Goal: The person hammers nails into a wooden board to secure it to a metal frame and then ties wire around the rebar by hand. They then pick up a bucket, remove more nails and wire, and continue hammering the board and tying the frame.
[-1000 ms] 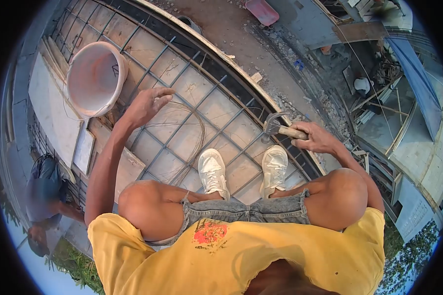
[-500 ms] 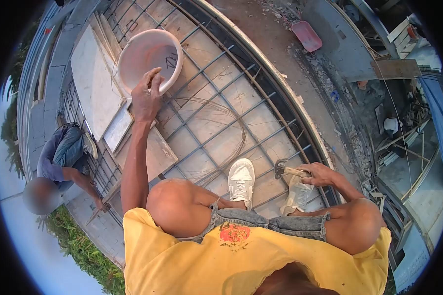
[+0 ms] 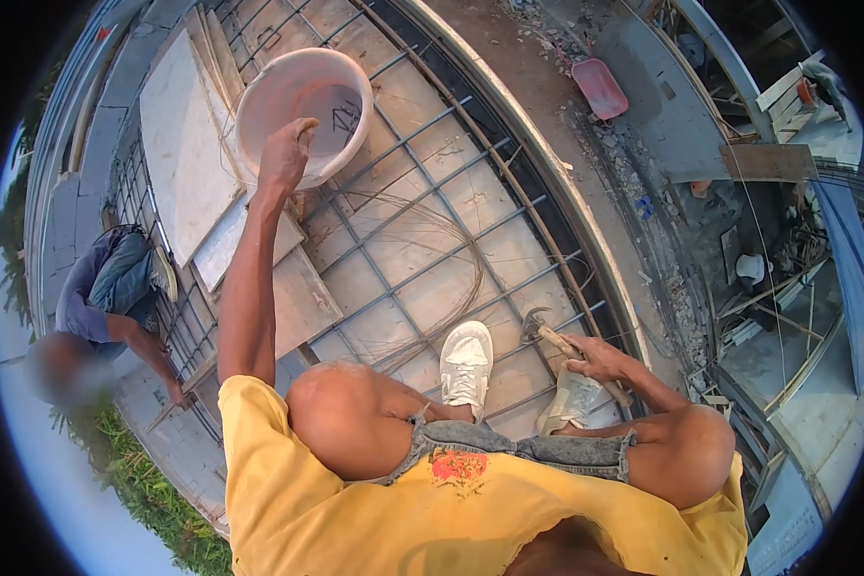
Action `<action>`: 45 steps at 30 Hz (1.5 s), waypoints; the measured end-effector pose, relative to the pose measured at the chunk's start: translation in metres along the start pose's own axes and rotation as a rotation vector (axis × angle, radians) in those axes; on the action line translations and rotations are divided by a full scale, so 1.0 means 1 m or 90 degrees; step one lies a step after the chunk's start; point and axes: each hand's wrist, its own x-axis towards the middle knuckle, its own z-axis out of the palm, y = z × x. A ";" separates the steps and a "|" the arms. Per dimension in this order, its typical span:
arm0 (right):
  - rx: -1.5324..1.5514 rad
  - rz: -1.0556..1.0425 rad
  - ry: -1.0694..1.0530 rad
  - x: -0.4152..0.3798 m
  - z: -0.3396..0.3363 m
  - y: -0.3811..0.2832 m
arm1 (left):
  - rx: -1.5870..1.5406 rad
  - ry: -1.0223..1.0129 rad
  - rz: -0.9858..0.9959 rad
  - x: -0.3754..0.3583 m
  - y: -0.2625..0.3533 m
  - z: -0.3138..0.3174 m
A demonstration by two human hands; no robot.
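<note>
A pale pinkish-white bucket [image 3: 357,79] stands beyond my knees, with several dark thin metal pieces [image 3: 344,117] at its bottom. My left hand [image 3: 286,156] reaches over the near rim into its mouth. The fingers are curled together; whether anything small is between them is hidden. On the other side, my right hand [image 3: 600,361] is wrapped round the wooden handle of a claw hammer [image 3: 553,339]. Its metal head points away from me, low over the rebar grid [image 3: 422,178] near my shoe [image 3: 566,401].
Loose tie wire [image 3: 475,274] lies curved across the rebar. Flat boards [image 3: 187,144] are stacked left of the bucket. A co-worker [image 3: 115,288] crouches at the far left. The deck's raised edge [image 3: 528,106] drops to a lower yard with a pink wheelbarrow tray [image 3: 600,88].
My left hand has reached farther forward into the bucket. The hammer has turned in my right hand, so its claw head shows more plainly. The whole view has shifted slightly.
</note>
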 end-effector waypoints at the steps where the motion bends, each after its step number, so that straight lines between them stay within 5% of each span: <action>1: 0.008 -0.030 0.022 -0.001 0.003 0.009 | -0.018 -0.013 -0.045 0.013 -0.008 -0.002; 7: 0.292 0.122 -0.020 -0.033 -0.011 -0.012 | 0.122 -0.069 -0.170 0.074 -0.074 0.026; 13: 0.484 0.258 -0.015 -0.086 0.012 -0.008 | 0.006 -0.109 -0.297 0.084 -0.113 0.091; 20: 0.634 0.282 -0.016 -0.104 0.024 -0.023 | -0.006 -0.097 -0.228 0.113 -0.154 0.135; 22: 0.648 0.268 0.020 -0.108 0.030 -0.017 | -0.014 -0.110 -0.294 0.110 -0.136 0.130; 28: 0.674 0.266 0.126 -0.115 0.027 -0.029 | 0.122 -0.073 -0.235 0.102 -0.113 0.131; 40: 0.608 0.243 0.117 -0.117 0.020 -0.034 | 0.165 -0.076 -0.258 0.106 -0.123 0.141; 43: 0.585 0.235 0.113 -0.115 0.017 -0.027 | -0.191 -0.101 -0.462 0.107 -0.112 0.107; 45: 0.621 0.216 0.121 -0.109 0.013 -0.026 | -0.455 -0.070 -0.451 0.090 -0.092 0.068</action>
